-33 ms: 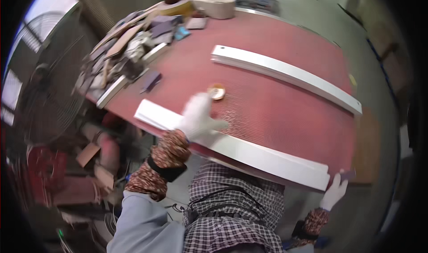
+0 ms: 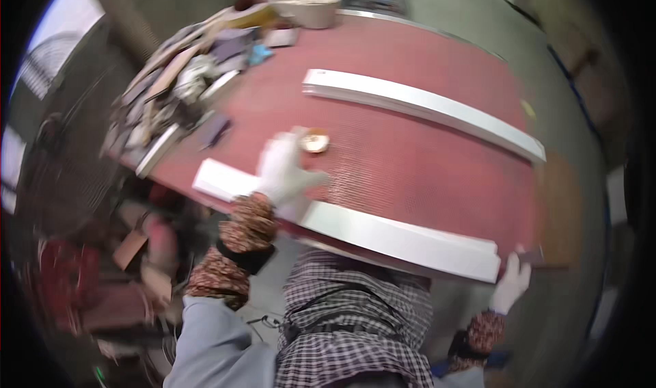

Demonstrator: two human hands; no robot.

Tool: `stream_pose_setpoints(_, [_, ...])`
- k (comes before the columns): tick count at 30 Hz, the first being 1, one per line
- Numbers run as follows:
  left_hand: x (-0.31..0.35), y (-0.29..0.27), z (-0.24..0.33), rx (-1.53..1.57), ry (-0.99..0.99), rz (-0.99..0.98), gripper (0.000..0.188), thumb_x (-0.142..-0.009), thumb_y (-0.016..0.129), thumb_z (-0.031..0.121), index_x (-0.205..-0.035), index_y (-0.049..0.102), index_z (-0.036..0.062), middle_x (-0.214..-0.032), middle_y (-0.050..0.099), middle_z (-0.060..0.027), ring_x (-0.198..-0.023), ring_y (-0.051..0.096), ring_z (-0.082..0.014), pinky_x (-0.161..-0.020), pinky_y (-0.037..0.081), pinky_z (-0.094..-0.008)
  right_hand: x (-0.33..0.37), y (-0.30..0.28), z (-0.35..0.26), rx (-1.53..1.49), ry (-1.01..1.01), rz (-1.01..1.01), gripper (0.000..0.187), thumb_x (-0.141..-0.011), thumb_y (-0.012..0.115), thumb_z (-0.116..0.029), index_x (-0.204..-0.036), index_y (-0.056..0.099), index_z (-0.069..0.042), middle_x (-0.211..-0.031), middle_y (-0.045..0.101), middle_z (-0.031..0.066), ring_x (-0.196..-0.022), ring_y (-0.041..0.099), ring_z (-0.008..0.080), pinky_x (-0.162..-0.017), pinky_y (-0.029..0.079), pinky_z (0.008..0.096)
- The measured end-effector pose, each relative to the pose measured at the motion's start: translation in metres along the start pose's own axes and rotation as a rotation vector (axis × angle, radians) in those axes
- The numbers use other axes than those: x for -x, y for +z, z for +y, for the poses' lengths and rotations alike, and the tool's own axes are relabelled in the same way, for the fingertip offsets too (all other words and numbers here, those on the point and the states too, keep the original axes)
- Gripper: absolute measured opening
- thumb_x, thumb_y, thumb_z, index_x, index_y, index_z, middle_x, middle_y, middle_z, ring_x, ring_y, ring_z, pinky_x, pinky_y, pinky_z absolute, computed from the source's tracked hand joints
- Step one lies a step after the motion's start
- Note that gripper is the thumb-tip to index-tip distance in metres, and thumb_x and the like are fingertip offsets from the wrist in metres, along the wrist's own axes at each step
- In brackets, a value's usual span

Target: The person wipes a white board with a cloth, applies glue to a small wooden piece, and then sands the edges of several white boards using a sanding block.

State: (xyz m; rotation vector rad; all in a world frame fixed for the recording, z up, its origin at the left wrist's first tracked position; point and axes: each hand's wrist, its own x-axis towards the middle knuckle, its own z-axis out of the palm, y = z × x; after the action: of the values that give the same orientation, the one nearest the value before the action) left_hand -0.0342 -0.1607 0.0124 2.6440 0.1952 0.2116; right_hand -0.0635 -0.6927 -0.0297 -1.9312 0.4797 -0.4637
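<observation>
A long white board [image 2: 403, 236] lies along the near edge of the red-topped table [image 2: 437, 162]. My left hand [image 2: 280, 172], in a white glove, rests over the board's left part with its fingers spread. Past the board's right end, my gloved right hand [image 2: 511, 287] is closed round a small dark purple pad [image 2: 530, 257], perhaps a sanding pad; its details are blurred. Just beyond my left fingertips sits a small round dish [image 2: 315, 141] with an orange-brown rim and a pale inside.
Farther back lies a second white board [image 2: 424, 106]. Scraps and pads form a pile [image 2: 184, 73] at the table's left, with a purple pad [image 2: 215, 129] beside it. A wide roll [image 2: 307, 8] stands at the far edge. Reddish equipment [image 2: 96, 285] fills the floor at left.
The whole view has shifted slightly, so the table and boards appear farther left. Both hands keep nearly the same places at the near board, and the right still grips the pad.
</observation>
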Motion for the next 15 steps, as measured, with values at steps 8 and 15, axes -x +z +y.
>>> stream_pose_setpoints(8, [-0.070,0.034,-0.098,-0.008,-0.173,-0.206,0.078,-0.079,0.086,0.031,-0.143,0.060,-0.0040,-0.131,0.067,-0.0296,-0.123,0.068,-0.0406,-0.107,0.055,-0.0447,0.029,0.013,-0.052,-0.386,0.128,-0.373,0.041,-0.101,0.067,-0.015,-0.138,0.058,0.002,-0.104,0.070,0.0038,-0.080,0.062,0.0079,-0.066,0.049,0.0232])
stream_pose_setpoints(15, [-0.062,0.029,-0.005,0.040,-0.099,-0.280,0.053,-0.081,0.085,0.020,-0.125,0.068,-0.0040,-0.120,0.071,-0.0219,-0.111,0.072,-0.0320,-0.100,0.057,-0.0414,0.038,0.000,-0.036,-0.397,0.203,-0.423,0.027,-0.107,0.057,-0.021,-0.124,0.063,-0.001,-0.101,0.070,0.0018,-0.082,0.060,0.0059,-0.067,0.048,0.0229])
